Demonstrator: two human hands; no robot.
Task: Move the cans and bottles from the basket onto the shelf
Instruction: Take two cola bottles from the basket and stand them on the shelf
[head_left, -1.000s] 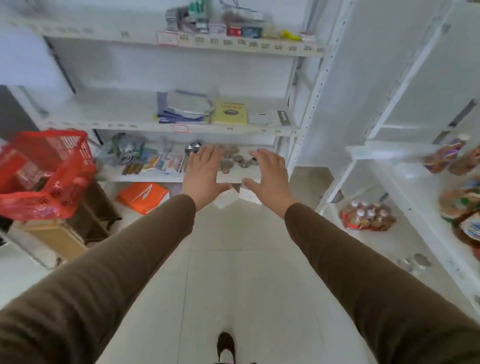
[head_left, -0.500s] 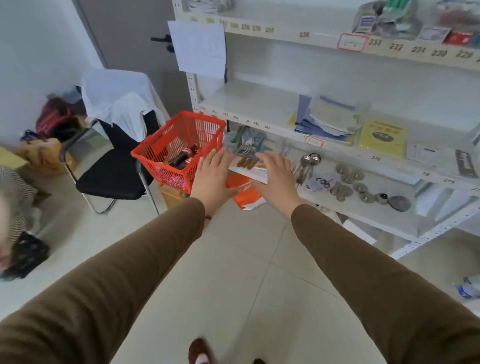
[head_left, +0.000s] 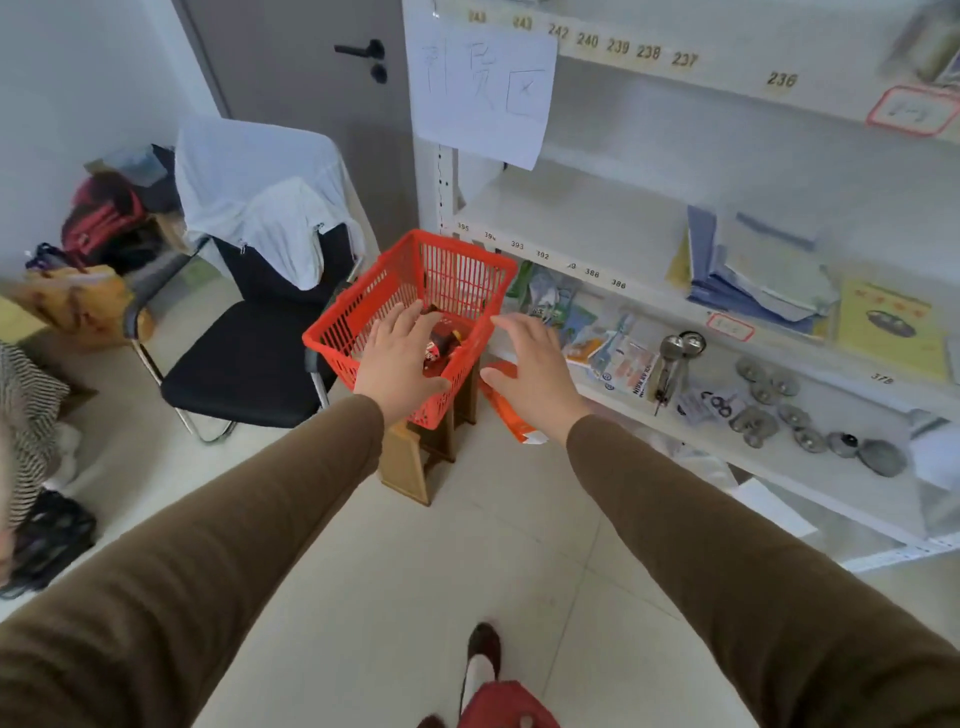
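A red plastic basket (head_left: 363, 306) sits on a small wooden stool (head_left: 410, 462) beside the white shelf unit (head_left: 571, 218). Inside it lies a dark bottle with a red label (head_left: 441, 340), partly hidden behind my left hand. My left hand (head_left: 397, 364) is stretched out over the basket's near side, fingers spread and holding nothing. My right hand (head_left: 532, 366) hovers just right of the basket, also open and empty. Both arms wear brown sleeves.
A black chair (head_left: 249, 358) draped with white cloth stands left of the basket. Bags (head_left: 93, 223) pile up by the left wall. The shelf holds papers (head_left: 753, 270), packets and metal parts (head_left: 769, 410). A grey door (head_left: 311, 104) is behind. My foot (head_left: 483, 644) is on the tiled floor.
My view has swung left from the far shelves toward the basket, which now sits in the centre. Both open hands have closed in on it, the left now over its rim.
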